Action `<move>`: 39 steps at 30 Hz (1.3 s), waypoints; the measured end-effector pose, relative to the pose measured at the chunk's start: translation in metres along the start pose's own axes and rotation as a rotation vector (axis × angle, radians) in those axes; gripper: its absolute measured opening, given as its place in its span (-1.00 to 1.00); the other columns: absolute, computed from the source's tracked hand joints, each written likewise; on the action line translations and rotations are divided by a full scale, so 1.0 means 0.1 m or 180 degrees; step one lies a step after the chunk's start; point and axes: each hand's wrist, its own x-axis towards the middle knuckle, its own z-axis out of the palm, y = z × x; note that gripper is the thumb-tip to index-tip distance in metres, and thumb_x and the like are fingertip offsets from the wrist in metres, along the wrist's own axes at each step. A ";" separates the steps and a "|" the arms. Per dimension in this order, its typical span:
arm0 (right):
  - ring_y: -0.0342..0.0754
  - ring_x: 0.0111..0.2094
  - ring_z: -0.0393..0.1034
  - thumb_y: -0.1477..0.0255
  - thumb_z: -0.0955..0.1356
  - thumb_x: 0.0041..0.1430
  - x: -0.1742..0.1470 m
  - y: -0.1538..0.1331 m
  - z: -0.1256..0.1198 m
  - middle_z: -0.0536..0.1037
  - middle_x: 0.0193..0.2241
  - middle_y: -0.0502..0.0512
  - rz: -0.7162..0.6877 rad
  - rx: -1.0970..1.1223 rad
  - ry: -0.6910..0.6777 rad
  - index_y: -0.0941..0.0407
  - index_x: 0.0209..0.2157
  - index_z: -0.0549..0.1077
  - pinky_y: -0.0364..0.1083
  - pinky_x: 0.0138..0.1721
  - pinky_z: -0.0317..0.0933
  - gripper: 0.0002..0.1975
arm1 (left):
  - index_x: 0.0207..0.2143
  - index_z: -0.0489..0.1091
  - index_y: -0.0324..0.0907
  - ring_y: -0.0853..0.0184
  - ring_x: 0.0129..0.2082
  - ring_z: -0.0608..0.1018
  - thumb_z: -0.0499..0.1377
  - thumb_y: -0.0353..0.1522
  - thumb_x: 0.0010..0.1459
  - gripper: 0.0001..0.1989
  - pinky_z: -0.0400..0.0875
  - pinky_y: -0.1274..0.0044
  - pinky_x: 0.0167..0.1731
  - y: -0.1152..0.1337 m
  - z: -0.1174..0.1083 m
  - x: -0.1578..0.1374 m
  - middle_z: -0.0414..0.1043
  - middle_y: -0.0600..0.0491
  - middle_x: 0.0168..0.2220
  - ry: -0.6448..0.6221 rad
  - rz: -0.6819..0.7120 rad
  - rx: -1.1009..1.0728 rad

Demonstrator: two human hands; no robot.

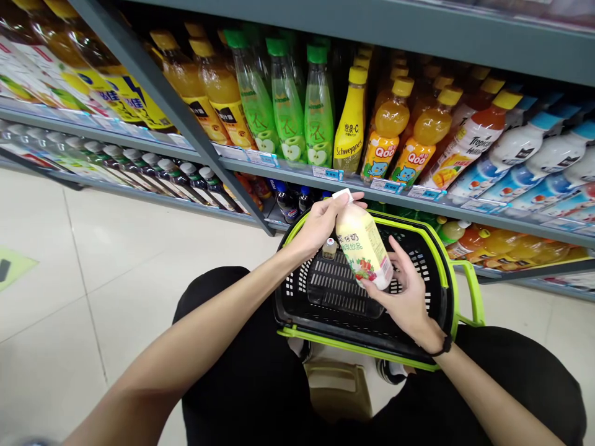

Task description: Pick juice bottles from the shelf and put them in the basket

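Head view, bottle (362, 244): long axis slants from left hand (318, 224) to right hand (405, 294)
Cap end (343, 196): gripped by left
Base end (383, 277): cupped by right

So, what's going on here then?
Someone is holding a pale yellow bottle with both hands above a shopping basket. The left hand is at its white cap, the right hand at its base. The basket is between the person's knees, facing shelves of bottled drinks.
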 end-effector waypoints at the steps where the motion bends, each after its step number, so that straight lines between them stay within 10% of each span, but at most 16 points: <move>1: 0.06 -0.10 0.51 0.24 0.57 0.17 0.02 0.00 -0.04 0.54 -0.03 0.19 -0.0264 -0.0377 0.0087 0.05 0.47 0.17 0.04 -0.06 0.50 -0.07 | 0.10 0.56 -0.25 0.12 -0.04 0.63 0.22 0.17 0.24 -0.28 0.49 0.41 -0.02 -0.01 -0.01 0.00 0.61 -0.19 0.01 -0.0036 0.0048 0.0000; 7: 0.18 0.00 0.48 0.38 0.51 0.27 0.21 -0.01 -0.29 0.50 0.01 0.31 -0.1750 -0.1817 0.0484 0.04 0.52 0.08 0.15 0.02 0.47 -0.09 | 0.15 0.56 -0.19 0.07 0.07 0.60 0.16 0.19 0.29 -0.28 0.43 0.37 0.11 -0.03 -0.03 0.01 0.60 -0.14 0.05 -0.0232 0.0243 0.0026; 13: 0.28 0.08 0.45 0.36 0.50 0.29 0.27 0.00 -0.45 0.53 0.02 0.39 -0.2198 -0.2519 0.0503 0.12 0.55 -0.04 0.22 0.08 0.42 -0.02 | 0.02 0.64 -0.22 0.13 -0.03 0.62 0.15 0.17 0.32 -0.33 0.44 0.38 0.05 -0.04 -0.07 0.00 0.64 -0.13 -0.09 -0.0173 0.0553 0.0496; 19: 0.21 0.17 0.45 0.40 0.43 0.35 0.33 0.05 -0.45 0.50 0.19 0.35 -0.1070 -0.1805 0.0141 0.13 0.51 0.09 0.21 0.20 0.38 -0.19 | -0.24 0.65 -0.26 0.34 -0.39 0.52 0.36 0.07 0.17 -0.48 0.39 0.53 -0.33 0.00 -0.09 0.01 0.60 -0.05 -0.33 0.0102 0.0656 0.0743; 27: 0.08 0.13 0.51 0.37 0.42 0.29 0.41 0.23 -0.41 0.52 0.22 0.26 0.0560 -0.0230 -0.1475 0.17 0.32 0.32 0.07 0.17 0.40 -0.40 | -0.46 0.44 -0.21 0.46 -0.63 0.21 0.35 0.11 0.08 -0.45 0.04 0.55 -0.57 -0.10 -0.14 0.13 0.22 0.12 -0.65 -0.0065 0.0018 0.1446; 32: 0.19 0.10 0.55 0.50 0.25 0.43 0.42 0.07 -0.49 0.58 0.11 0.40 0.0656 -0.1968 -0.2536 0.24 0.30 0.34 0.10 0.09 0.41 -0.55 | -0.45 0.28 -0.16 0.42 -0.60 0.28 0.11 0.16 0.26 -0.42 0.09 0.56 -0.54 -0.43 -0.02 0.15 0.28 0.10 -0.57 -0.0284 -0.0099 0.2334; 39: 0.45 0.05 0.57 0.69 0.35 0.22 0.60 0.26 -0.59 0.63 -0.09 0.64 0.1386 -0.2564 -0.2300 0.36 -0.12 0.65 0.29 0.03 0.44 -0.74 | -0.27 0.46 -0.25 0.15 -0.28 0.59 0.35 -0.22 0.18 -0.73 0.40 0.40 -0.19 -1.38 0.22 0.40 0.52 -0.07 -0.36 -0.1555 -0.0705 0.4473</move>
